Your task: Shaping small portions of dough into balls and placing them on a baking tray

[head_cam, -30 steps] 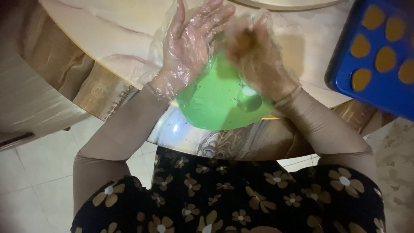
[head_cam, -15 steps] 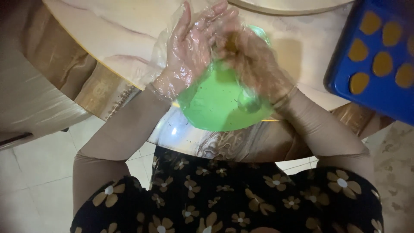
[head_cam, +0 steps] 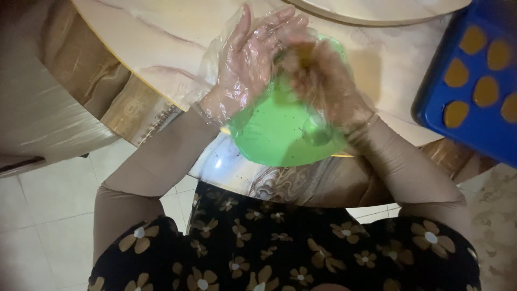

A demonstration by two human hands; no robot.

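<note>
Worktop [head_cam: 177, 43] carried everything; blue tray [head_cam: 431, 102] of brown pieces sat at 3 o'clock. Green bowl [head_cam: 280, 129] sat at the near edge, right under your palms, likely to catch crumbs. Left hand [head_cam: 247, 59] was flat, fingers spread wide. Right hand [head_cam: 323, 81] was blurred; can't tell its grip. Brown lump [head_cam: 299, 54] sat between them, at bowl's 12 o'clock.

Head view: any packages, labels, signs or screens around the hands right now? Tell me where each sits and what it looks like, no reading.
No packages, labels, signs or screens show.
Blue tray: on the table at right, blue with rows of round tan pieces.
Green bowl: at the table's near edge, under both hands, round, bright green.
Left hand and right hand: in clear plastic gloves, pressed together above the bowl.
</note>
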